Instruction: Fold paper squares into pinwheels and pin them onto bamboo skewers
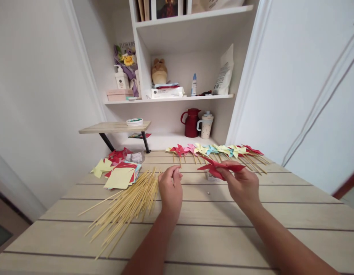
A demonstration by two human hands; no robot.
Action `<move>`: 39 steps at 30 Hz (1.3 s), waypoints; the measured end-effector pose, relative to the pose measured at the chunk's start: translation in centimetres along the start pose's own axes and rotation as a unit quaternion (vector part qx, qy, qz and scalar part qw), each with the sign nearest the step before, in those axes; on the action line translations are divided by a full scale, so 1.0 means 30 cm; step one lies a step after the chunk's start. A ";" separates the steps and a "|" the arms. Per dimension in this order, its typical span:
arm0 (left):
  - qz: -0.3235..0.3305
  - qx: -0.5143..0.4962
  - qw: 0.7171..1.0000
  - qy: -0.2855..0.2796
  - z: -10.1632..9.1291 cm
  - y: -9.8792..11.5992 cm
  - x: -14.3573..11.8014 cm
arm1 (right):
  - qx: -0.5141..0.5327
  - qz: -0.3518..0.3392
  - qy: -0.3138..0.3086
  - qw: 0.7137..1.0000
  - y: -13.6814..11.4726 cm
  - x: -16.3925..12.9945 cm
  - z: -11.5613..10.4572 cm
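A red paper pinwheel [219, 167] is pinched between the fingers and thumb of my right hand [244, 185], held above the table. To its left, my left hand [170, 187] is closed, thumb against the fingertips; whatever may be between them is too small to make out. Just beside that hand lies a loose pile of thin wooden sticks [128, 210]. Partly hidden under the pinwheel is a small clear box [213, 177]. A tiny round bead-like piece [208, 193] rests on the planks between my hands.
Finished pinwheels on sticks [219, 149] line the table's back edge. At left are stacked paper squares [119, 178], a yellow pinwheel shape [102, 168], a plastic box [135, 156] and a raised wooden stand [115, 128]. A red jug [192, 123] and cup [206, 126] stand behind.
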State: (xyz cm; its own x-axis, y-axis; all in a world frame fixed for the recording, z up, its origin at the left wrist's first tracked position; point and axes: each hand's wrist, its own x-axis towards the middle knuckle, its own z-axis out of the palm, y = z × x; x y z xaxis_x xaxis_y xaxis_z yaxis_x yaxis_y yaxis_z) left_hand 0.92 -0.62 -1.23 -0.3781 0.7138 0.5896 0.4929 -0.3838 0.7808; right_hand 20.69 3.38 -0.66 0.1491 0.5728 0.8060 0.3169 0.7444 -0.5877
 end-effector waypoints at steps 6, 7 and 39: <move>0.062 0.260 0.955 -0.131 0.013 -0.018 -0.010 | 0.008 0.087 0.013 0.996 0.012 0.007 0.000; 0.053 0.298 0.943 -0.139 0.012 -0.022 -0.012 | 0.013 0.095 0.015 0.995 0.016 0.008 0.000; 0.083 0.247 0.922 -0.287 0.039 -0.056 -0.035 | 0.071 0.151 -0.032 0.985 0.011 0.008 0.002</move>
State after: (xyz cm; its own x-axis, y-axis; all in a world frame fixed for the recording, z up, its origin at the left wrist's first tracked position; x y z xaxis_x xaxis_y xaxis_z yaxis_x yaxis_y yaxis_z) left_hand 1.40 -0.03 -3.40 0.1422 0.9161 0.3750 0.8571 -0.3035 0.4163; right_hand 20.76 3.79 -0.67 0.1559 0.7922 0.5900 0.1315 0.5753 -0.8073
